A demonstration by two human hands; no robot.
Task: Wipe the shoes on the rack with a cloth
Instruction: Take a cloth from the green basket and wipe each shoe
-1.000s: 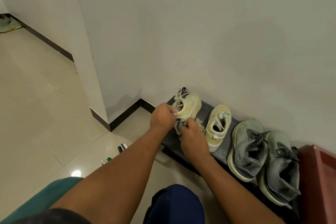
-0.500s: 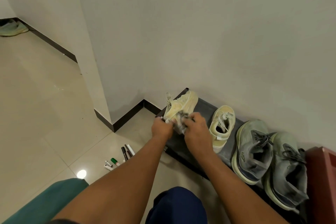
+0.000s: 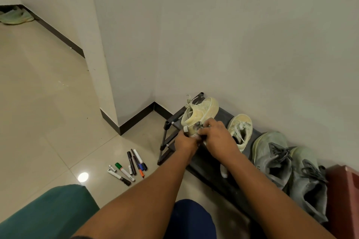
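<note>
from my feed, both hands meet a little right of the frame's centre, at the near end of a dark shoe rack (image 3: 223, 120) that runs along the wall toward the lower right. my left hand (image 3: 185, 142) grips the heel end of a pale yellow sneaker (image 3: 202, 112) from below, fingers curled round it, and the shoe is tipped on its side with the toe pointing up and away toward the wall, laces dangling at the upper left of it. my right hand (image 3: 218, 138) is curled over a small grey cloth (image 3: 198, 127), pressing it against the sneaker's side near the heel; only a crumpled bit of the cloth shows between the two hands, so the shoe sits just above and between them. immediately right of my right hand the second pale sneaker (image 3: 240, 130) rests on the rack with its opening facing up. further to the lower right, two grey sneakers (image 3: 272, 157) stand side by side on the same shelf, and a dark red box (image 3: 345, 190) fills the lower right edge. on the tiled floor left of the rack, below centre, a scatter of markers (image 3: 129, 167) lies loose. a green cushion (image 3: 44, 211) sits in the lower left corner, and a pale green cloth heap (image 3: 15, 17) lies at the upper left by the skirting.
</note>
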